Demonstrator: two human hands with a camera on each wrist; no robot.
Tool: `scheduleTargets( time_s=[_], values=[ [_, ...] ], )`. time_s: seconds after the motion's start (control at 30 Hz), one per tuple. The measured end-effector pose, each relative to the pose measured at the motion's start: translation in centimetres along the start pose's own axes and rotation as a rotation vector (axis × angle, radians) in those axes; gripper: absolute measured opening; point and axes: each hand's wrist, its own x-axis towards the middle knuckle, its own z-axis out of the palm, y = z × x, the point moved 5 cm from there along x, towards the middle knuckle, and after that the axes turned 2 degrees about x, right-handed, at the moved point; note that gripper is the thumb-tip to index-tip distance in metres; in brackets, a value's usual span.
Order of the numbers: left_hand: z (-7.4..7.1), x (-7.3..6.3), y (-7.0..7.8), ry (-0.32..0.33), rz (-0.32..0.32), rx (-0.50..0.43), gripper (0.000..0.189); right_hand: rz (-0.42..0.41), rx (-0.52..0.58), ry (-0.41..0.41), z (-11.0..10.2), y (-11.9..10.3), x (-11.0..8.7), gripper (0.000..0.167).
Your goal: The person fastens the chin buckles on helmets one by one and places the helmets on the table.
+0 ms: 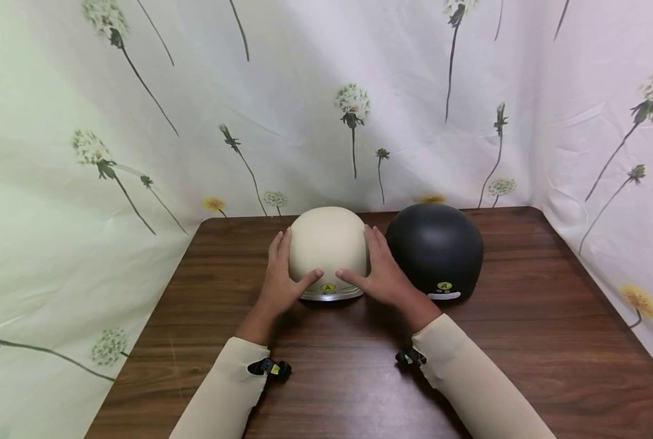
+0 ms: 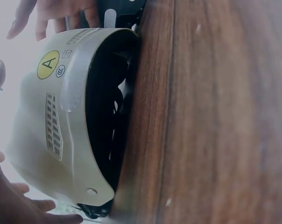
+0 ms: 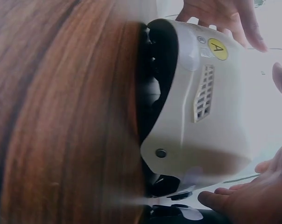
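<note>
Cream helmet [image 1: 328, 244], yellow sticker [image 1: 328, 287], vents [image 3: 204, 94]. Left grip [image 1: 281, 277], right grip [image 1: 383, 273] spread alongside; contact unclear.

A smooth cream helmet [image 1: 328, 244] sits crown up on a dark wood tabletop [image 1: 337, 384], close to its far edge and just beside a black helmet [image 1: 436, 247], its dark opening facing down. A round yellow sticker [image 1: 328, 287] marked "A" tops the shiny strip [image 1: 331, 298] at the near rim; a lattice vent [image 2: 53, 127] and round stud [image 3: 161, 153] mark each flank.
</note>
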Motion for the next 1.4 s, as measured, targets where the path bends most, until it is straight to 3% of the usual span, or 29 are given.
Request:
scheduleTargets(
  time_s=[0.5, 0.9, 1.4],
  values=[
    [0.3, -0.2, -0.9, 0.002, -0.017, -0.059, 0.12, 0.068, 0.047, -0.043, 0.9, 1.2, 0.2, 0.131],
    [0.6, -0.3, -1.3, -0.043, -0.091, -0.073, 0.123, 0.043, 0.095, -0.032, 1.6, 1.7, 0.5, 0.134],
    [0.4, -0.3, -1.9, -0.086, -0.092, -0.091, 0.125, -0.012, 0.177, -0.033, 1.8, 2.3, 0.7, 0.142]
  ],
)
